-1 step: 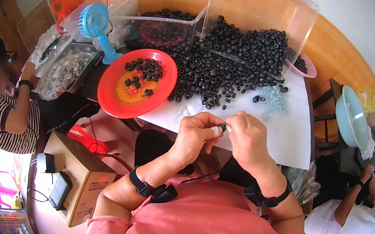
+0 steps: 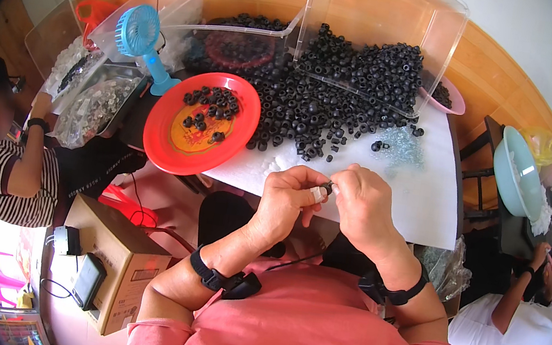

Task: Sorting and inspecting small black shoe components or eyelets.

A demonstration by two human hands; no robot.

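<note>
My left hand (image 2: 284,198) and my right hand (image 2: 361,202) meet at the near edge of the white-covered table (image 2: 426,208). Between their fingertips is a small dark part (image 2: 329,186), mostly hidden by the fingers. White tape (image 2: 317,193) wraps my left thumb. Beyond the hands spreads a large heap of small black ring-shaped parts (image 2: 312,117). A few similar black pieces (image 2: 380,146) lie apart, beside a scatter of tiny pale-blue bits (image 2: 402,151). To the left, a red plate (image 2: 155,145) carries several dark pieces.
A clear plastic bin (image 2: 390,12) lies tipped behind the heap. The blue handheld fan (image 2: 139,32) stands beyond the plate, and a pink bowl (image 2: 458,103) sits at far right. A cardboard box (image 2: 124,271) is at lower left. Other people work on both sides.
</note>
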